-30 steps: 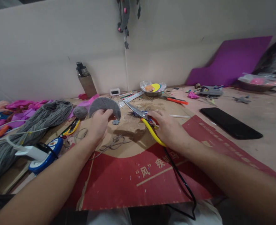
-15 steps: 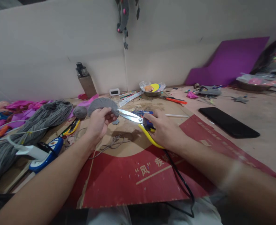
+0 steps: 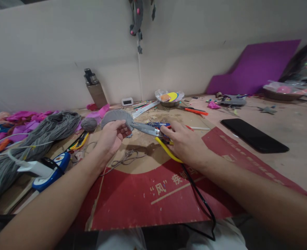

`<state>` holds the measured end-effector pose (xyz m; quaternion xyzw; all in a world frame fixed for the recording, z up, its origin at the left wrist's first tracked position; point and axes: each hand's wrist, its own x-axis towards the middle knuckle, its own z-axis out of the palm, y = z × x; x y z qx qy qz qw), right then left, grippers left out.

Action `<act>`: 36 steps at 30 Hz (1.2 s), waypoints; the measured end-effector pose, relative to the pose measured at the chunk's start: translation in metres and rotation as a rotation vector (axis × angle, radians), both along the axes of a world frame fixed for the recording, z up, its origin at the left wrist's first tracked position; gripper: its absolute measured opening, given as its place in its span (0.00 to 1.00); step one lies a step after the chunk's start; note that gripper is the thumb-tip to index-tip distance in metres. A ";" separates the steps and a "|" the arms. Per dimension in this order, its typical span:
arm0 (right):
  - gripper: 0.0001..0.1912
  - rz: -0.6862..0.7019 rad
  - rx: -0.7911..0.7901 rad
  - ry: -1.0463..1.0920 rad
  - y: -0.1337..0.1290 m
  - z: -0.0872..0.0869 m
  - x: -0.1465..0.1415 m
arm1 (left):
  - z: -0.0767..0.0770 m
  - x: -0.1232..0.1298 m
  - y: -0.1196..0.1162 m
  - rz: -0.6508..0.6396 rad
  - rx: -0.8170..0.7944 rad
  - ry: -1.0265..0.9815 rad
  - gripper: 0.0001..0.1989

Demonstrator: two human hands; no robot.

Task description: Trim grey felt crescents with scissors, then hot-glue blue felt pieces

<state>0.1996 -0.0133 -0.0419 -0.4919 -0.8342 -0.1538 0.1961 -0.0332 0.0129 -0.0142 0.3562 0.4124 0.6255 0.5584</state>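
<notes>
My left hand (image 3: 116,133) is closed on a round piece wrapped in grey yarn (image 3: 114,117), its fingers along the lower right edge. In my right hand (image 3: 180,139) is a pair of scissors (image 3: 146,129) with yellow handles. The blades point left and their tips meet the right edge of the grey piece; whether they have yarn between them cannot be made out. Below the hands, a loose tangle of grey yarn (image 3: 128,158) lies on the cardboard (image 3: 132,194). A blue tool (image 3: 158,125) lies partly hidden behind the scissors.
On the left are a grey yarn skein (image 3: 56,126), a small yarn ball (image 3: 89,124), a yellow cutter (image 3: 80,141) and a blue power strip (image 3: 62,161) with a charger. A black phone (image 3: 255,135) lies right. A bowl (image 3: 170,103) and a vape device (image 3: 96,90) stand behind.
The grey piece has shifted slightly right and down and turned a little. The scissors have rotated, their blades looking darker and narrower. Both hands keep their hold.
</notes>
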 end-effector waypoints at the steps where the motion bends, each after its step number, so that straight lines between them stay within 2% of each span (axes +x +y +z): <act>1: 0.14 -0.007 -0.006 -0.008 -0.001 0.001 0.000 | 0.000 0.000 0.000 0.001 -0.001 -0.001 0.03; 8: 0.14 -0.027 -0.002 -0.064 -0.004 0.001 -0.001 | -0.002 -0.001 0.002 -0.005 0.012 0.023 0.03; 16: 0.12 0.013 -0.178 0.200 -0.003 -0.001 -0.002 | 0.000 -0.001 0.002 0.020 0.027 0.077 0.04; 21: 0.20 0.036 -0.260 0.252 0.003 -0.004 -0.001 | 0.000 -0.002 0.003 0.049 0.030 0.034 0.04; 27: 0.22 -0.023 -0.230 0.188 0.005 -0.004 0.001 | 0.001 -0.001 0.000 0.037 0.016 0.028 0.05; 33: 0.16 -0.120 -0.201 0.089 -0.004 0.005 -0.001 | 0.001 0.005 -0.004 0.070 0.075 0.032 0.12; 36: 0.17 -0.108 -0.193 0.149 -0.004 0.004 0.000 | -0.002 0.009 -0.005 0.085 0.102 0.042 0.14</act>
